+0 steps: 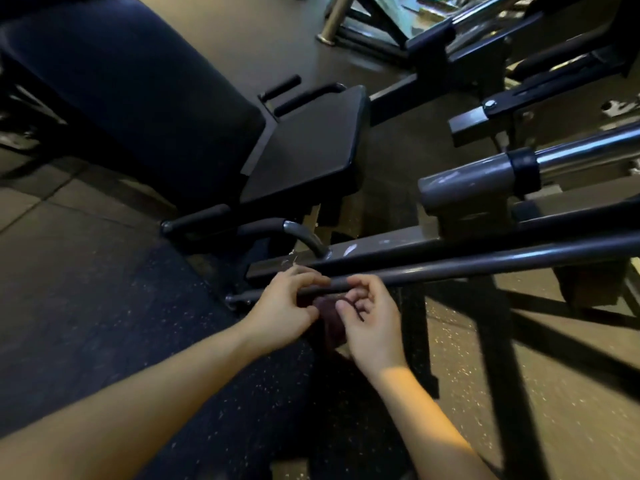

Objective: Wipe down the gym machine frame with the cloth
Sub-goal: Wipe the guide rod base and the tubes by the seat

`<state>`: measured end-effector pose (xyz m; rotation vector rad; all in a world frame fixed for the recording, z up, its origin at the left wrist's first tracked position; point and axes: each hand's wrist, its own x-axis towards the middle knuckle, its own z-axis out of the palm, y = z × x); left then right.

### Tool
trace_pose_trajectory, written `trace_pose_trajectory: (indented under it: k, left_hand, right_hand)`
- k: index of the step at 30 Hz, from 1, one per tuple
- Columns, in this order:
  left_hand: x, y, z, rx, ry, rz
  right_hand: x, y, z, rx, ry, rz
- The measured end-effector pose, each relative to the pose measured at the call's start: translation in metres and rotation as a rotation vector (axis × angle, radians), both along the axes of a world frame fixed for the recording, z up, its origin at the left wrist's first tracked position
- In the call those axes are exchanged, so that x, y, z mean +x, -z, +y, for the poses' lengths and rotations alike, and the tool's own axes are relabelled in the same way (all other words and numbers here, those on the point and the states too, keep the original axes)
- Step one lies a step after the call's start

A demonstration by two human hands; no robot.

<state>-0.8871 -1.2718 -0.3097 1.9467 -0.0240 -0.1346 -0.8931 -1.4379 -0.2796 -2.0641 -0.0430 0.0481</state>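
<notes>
Speckled gym floor (104, 323): left hand (284, 303) curls over the frame bar (450, 268); right hand (372, 320) pinches the cloth (330, 327) beside it. The loosely bunched cloth may slip floorward.

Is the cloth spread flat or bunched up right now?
Bunched up: the cloth shows as a dark crumpled wad below the thin bar, between the left hand and right hand.

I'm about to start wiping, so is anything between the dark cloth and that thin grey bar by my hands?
Nothing visible is in the way. The dark maroon cloth hangs bunched between the left hand and right hand, just under the thin grey round metal bar.
</notes>
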Motion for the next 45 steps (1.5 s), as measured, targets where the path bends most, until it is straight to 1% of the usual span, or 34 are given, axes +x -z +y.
trace_pose_trajectory:
  k: [3, 6, 10, 12, 15, 17, 19, 21, 22, 24, 25, 26, 29, 30, 31, 34, 35, 36, 38, 40, 41, 42, 44, 45]
  left_hand:
    - [-0.003, 0.006, 0.005, -0.048, 0.048, 0.074]
    - [-0.012, 0.015, 0.001, -0.049, 0.055, 0.052]
    - [-0.019, 0.025, -0.008, -0.152, -0.048, 0.013]
    - [-0.021, 0.024, -0.009, -0.194, -0.066, 0.022]
    - [-0.023, 0.025, -0.002, -0.115, -0.067, 0.053]
    - [-0.024, 0.029, 0.004, -0.118, -0.203, 0.096]
    - [-0.025, 0.036, 0.009, -0.151, -0.44, 0.137]
    - [-0.024, 0.043, 0.009, -0.113, -0.659, 0.146]
    - [-0.022, 0.044, 0.007, -0.091, -0.727, 0.156]
    - [-0.016, 0.046, 0.0, -0.085, -0.791, 0.166]
    - [-0.013, 0.048, -0.005, -0.12, -0.81, 0.165]
    - [-0.011, 0.048, -0.012, -0.199, -0.821, 0.155]
    - [-0.009, 0.054, -0.029, -0.501, -0.811, 0.059]
    - [-0.008, 0.058, -0.033, -0.526, -0.807, 0.041]
    - [-0.004, 0.063, -0.037, -0.49, -0.807, 0.029]
    - [0.005, 0.07, -0.05, -0.285, -0.809, 0.004]
    - [0.006, 0.068, -0.056, -0.229, -0.789, -0.036]
    - [0.005, 0.065, -0.064, -0.18, -0.746, -0.096]
    - [-0.001, 0.058, -0.079, -0.127, -0.588, -0.233]
    - [-0.007, 0.057, -0.081, -0.062, -0.456, -0.312]
    - [-0.006, 0.063, -0.073, -0.036, -0.475, -0.306]
    - [-0.002, 0.07, -0.061, -0.031, -0.546, -0.258]
    - [0.003, 0.085, -0.032, -0.057, -0.698, -0.073]
    - [0.003, 0.089, -0.022, -0.038, -0.726, -0.003]
  right_hand:
    - [0.007, -0.006, -0.009, 0.127, -0.016, 0.05]
    - [0.008, -0.004, -0.012, 0.176, -0.028, 0.075]
    - [0.005, 0.004, -0.012, 0.206, -0.046, 0.074]
    - [0.007, 0.007, -0.013, 0.236, -0.054, 0.098]
    - [0.01, 0.008, -0.019, 0.193, -0.075, 0.093]
    - [0.013, 0.01, -0.025, 0.174, 0.021, 0.046]
    - [0.016, 0.012, -0.029, 0.174, 0.195, 0.013]
    - [0.017, 0.015, -0.03, 0.157, 0.305, -0.005]
    - [0.017, 0.017, -0.029, 0.149, 0.327, -0.009]
    - [0.018, 0.02, -0.026, 0.135, 0.353, -0.011]
    - [0.019, 0.02, -0.024, 0.128, 0.364, -0.013]
    - [0.02, 0.021, -0.024, 0.121, 0.378, -0.014]
    - [0.022, 0.024, -0.026, 0.112, 0.408, 0.003]
    - [0.022, 0.024, -0.026, 0.117, 0.409, 0.011]
    - [0.022, 0.024, -0.027, 0.125, 0.41, 0.016]
    - [0.023, 0.025, -0.025, 0.149, 0.413, 0.013]
    - [0.024, 0.025, -0.024, 0.162, 0.419, 0.015]
    - [0.025, 0.025, -0.023, 0.172, 0.429, 0.017]
    - [0.026, 0.026, -0.022, 0.189, 0.453, 0.013]
    - [0.028, 0.026, -0.018, 0.214, 0.472, 0.015]
    - [0.028, 0.026, -0.017, 0.225, 0.475, 0.022]
    - [0.029, 0.026, -0.015, 0.235, 0.476, 0.028]
    - [0.031, 0.027, -0.015, 0.23, 0.476, 0.026]
    - [0.031, 0.028, -0.016, 0.222, 0.475, 0.023]
